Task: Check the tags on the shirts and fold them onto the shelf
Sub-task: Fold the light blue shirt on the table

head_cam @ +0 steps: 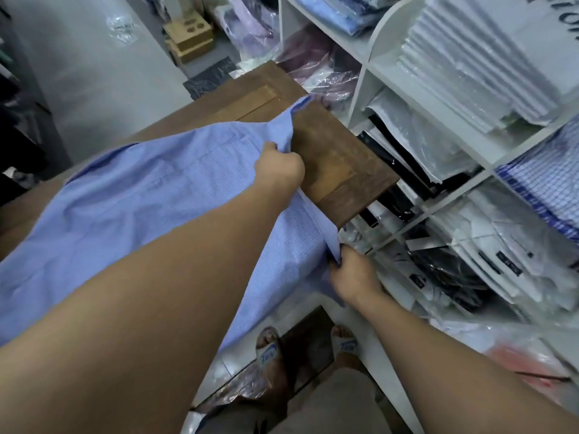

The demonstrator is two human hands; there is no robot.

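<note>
1. The light blue shirt (134, 198) lies spread over the left part of the wooden table (341, 164), and its near side hangs down over the table edge
2. The left hand (280, 170) is at the right edge of the shirt. Its fingers are curled around a fold of the cloth, so it grips the shirt, and above this grip a corner of the cloth rises to a point
3. The right part of the table is bare brown wood and stands just beside the shelf
4. The right hand (352, 274) is lower, near the table corner, and it pinches the same edge of the shirt between thumb and fingers
5. The white shelf (360, 89) on the right has many compartments, filled with folded shirts in clear plastic bags (470, 67): white ones, black ones and blue checked ones
</note>
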